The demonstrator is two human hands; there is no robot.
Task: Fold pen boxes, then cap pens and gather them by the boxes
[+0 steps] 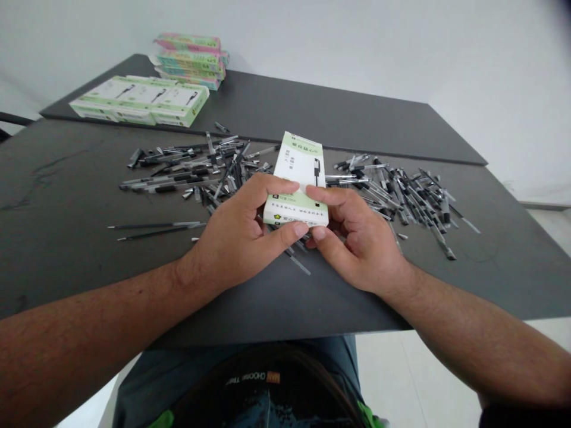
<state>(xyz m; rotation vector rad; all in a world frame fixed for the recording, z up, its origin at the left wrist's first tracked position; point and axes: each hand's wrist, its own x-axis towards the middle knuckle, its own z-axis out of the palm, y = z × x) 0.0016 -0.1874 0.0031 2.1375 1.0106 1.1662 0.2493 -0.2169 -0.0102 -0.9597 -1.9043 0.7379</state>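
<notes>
- We locate the white-and-green box [301,160] above the counter [276,309], its long axis running from 12 to 6 o'clock
- It lies at 1 o'clock from our left grip [234,235] and 11 o'clock from our right grip [368,241], both equally near
- We hold both clamped on its 6 o'clock end, thumbs against the end face, index fingers on top

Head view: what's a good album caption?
Left hand and right hand hold a green-and-white box among scattered pens.

shirt [265,392]: "choose", "man" (on an orange patch [273,377]); box [302,166]: chinese characters
</notes>
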